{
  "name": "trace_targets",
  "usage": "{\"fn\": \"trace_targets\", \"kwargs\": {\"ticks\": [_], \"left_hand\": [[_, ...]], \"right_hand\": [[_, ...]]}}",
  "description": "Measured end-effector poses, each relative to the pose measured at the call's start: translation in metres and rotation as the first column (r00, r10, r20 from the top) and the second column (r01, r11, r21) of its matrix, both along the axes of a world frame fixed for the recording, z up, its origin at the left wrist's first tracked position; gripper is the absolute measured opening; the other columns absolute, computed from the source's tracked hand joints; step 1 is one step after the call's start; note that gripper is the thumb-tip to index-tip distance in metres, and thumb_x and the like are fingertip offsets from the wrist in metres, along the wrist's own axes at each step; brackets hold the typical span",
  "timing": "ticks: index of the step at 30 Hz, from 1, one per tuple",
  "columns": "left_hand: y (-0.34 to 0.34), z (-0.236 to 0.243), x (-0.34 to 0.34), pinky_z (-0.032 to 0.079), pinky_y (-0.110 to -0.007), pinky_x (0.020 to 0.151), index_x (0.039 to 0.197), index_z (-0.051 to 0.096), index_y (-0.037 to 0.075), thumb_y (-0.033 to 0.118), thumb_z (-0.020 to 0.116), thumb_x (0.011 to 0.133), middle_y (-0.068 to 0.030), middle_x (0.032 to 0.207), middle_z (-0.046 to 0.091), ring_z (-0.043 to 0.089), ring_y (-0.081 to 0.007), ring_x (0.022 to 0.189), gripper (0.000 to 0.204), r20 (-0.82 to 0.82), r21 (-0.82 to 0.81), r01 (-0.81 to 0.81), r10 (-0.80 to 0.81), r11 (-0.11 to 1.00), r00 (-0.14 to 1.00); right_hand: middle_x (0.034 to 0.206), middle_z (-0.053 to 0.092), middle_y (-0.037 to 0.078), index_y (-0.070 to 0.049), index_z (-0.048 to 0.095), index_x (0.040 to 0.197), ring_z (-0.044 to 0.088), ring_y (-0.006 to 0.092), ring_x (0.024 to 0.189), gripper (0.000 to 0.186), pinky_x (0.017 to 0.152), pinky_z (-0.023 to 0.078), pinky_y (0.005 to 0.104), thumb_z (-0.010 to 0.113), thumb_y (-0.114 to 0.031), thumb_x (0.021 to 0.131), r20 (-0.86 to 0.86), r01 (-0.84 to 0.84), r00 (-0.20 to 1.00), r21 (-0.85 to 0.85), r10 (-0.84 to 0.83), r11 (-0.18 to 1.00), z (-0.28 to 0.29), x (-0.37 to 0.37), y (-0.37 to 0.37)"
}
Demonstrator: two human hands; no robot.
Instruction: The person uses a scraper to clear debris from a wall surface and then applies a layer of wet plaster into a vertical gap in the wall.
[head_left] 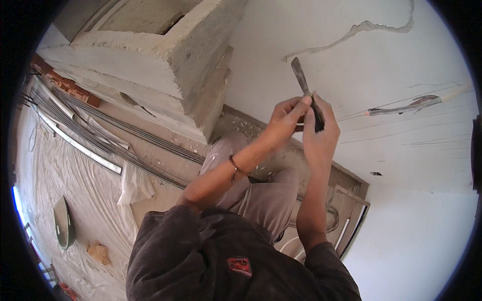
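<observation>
In front of the white wall, both my hands meet around a knife (pixel 299 75) with a narrow dark blade and a black handle. The blade points up and slightly left. My right hand (pixel 325 131) is closed along the handle. Close beside it, my left hand (pixel 287 118) pinches at the place where blade and handle join, its thumb on top; part of its grip is hidden. To the right of my hands, a grey cable (pixel 401 106) sticks out along the wall, its sheath slit open and bare copper showing at the end.
A rough concrete block with stepped sides (pixel 150 65) rises at upper left. Long grey pipes (pixel 155 143) lie on the floor beside plastic sheeting (pixel 95 180). A green trough-shaped thing (pixel 63 223) rests on the sheeting. A filled chase (pixel 351 34) runs across the wall.
</observation>
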State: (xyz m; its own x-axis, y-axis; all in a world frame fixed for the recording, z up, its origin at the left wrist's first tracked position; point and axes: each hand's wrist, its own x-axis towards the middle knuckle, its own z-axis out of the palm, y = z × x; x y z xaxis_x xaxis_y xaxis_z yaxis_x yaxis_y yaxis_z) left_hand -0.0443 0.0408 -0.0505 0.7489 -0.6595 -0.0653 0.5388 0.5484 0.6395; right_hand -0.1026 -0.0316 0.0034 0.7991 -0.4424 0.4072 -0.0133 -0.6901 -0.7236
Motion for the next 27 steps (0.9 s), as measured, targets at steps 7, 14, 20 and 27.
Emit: {"fn": "trace_targets", "kwargs": {"ticks": [7,14,20,27], "left_hand": [[-0.001,-0.001,0.007,0.051,-0.032,0.079,0.111,0.062,0.004,0.043,0.056,0.099,-0.0027,0.097,0.062,0.060,-0.0128,0.090,0.042,0.024,-0.001,-0.021,0.021,1.000,0.999],[-0.001,-0.005,0.013,0.049,-0.030,0.082,0.115,0.059,0.002,0.042,0.046,0.103,-0.0051,0.100,0.063,0.060,-0.0130,0.092,0.044,0.254,0.139,-0.152,0.113,0.979,0.961],[-0.015,-0.020,0.008,0.045,-0.033,0.085,0.103,0.055,-0.002,0.046,0.037,0.106,-0.0096,0.091,0.058,0.054,-0.0181,0.087,0.051,0.452,0.301,-0.340,0.181,0.891,0.874],[-0.023,-0.052,0.007,0.046,-0.040,0.080,0.101,0.052,-0.004,0.050,0.037,0.104,-0.0240,0.091,0.060,0.054,-0.0317,0.082,0.056,0.518,0.343,-0.391,0.175,0.854,0.837]], "right_hand": [[0.107,0.068,0.021,-0.001,0.063,0.120,0.068,0.0338,0.098,0.030,0.084,0.052,0.0368,0.058,-0.009,0.092,0.053,-0.052,0.997,-0.026,0.054,0.998,-0.012,0.010,-0.007],[0.102,0.067,0.024,0.000,0.054,0.123,0.067,0.0401,0.095,0.033,0.080,0.052,0.0407,0.058,-0.012,0.092,-0.012,-0.078,0.997,-0.086,0.077,0.993,-0.022,0.013,-0.007],[0.090,0.065,0.028,0.001,0.046,0.113,0.064,0.0481,0.087,0.023,0.071,0.048,0.0516,0.054,-0.010,0.094,-0.285,-0.084,0.956,-0.057,0.064,0.995,-0.025,0.017,-0.005],[0.085,0.064,0.032,0.002,0.047,0.108,0.063,0.0498,0.084,0.020,0.068,0.047,0.0537,0.049,-0.014,0.096,-0.413,-0.128,0.906,-0.059,0.092,0.990,-0.057,0.018,-0.025]]}}
